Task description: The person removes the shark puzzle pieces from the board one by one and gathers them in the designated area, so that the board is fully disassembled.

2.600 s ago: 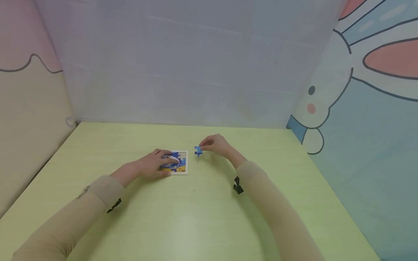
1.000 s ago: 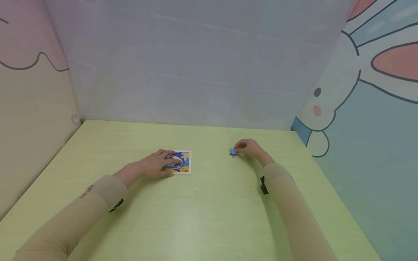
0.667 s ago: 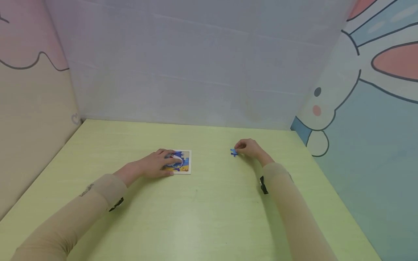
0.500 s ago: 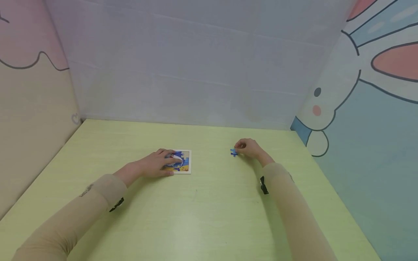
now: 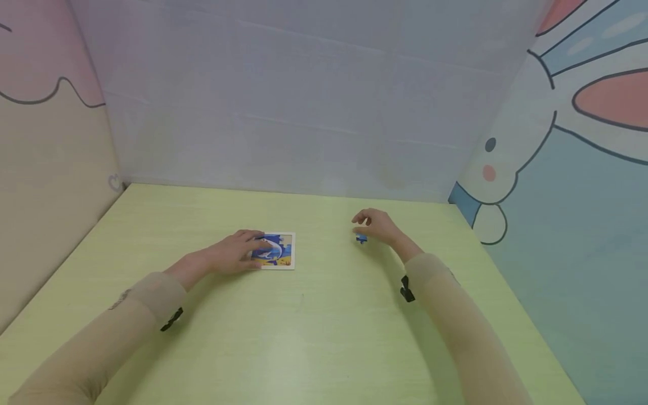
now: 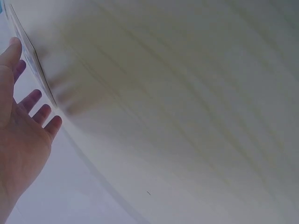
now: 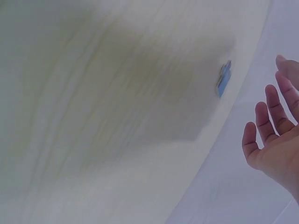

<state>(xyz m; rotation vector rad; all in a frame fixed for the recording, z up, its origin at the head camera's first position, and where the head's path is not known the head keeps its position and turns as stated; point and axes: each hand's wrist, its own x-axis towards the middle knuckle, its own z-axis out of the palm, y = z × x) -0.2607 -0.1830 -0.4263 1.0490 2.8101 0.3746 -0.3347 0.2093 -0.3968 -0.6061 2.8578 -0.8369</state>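
Observation:
A white-framed jigsaw puzzle [image 5: 292, 251] with a blue, white and yellow picture lies flat, left of the table's middle. My left hand [image 5: 233, 252] is over its left side, fingers spread and relaxed, hiding that part. In the left wrist view the left hand [image 6: 23, 126] seems slightly apart from the puzzle's edge. A loose blue puzzle piece [image 5: 361, 239] lies on the table to the right. Just above it my right hand [image 5: 377, 225] holds nothing, thumb and fingers apart. The right wrist view shows a gap between the right hand [image 7: 275, 126] and the puzzle piece [image 7: 224, 79].
The pale yellow-green table [image 5: 304, 337] reaches back to a plain light wall panel [image 5: 278, 101]. A rabbit drawing [image 5: 501, 163] covers the right wall panel. A pink and cream panel [image 5: 45, 169] stands on the left.
My right hand carried the puzzle piece rightward, laid it on the table, then let go and rose slightly. My left hand has drawn back a little to the left, uncovering more of the puzzle.

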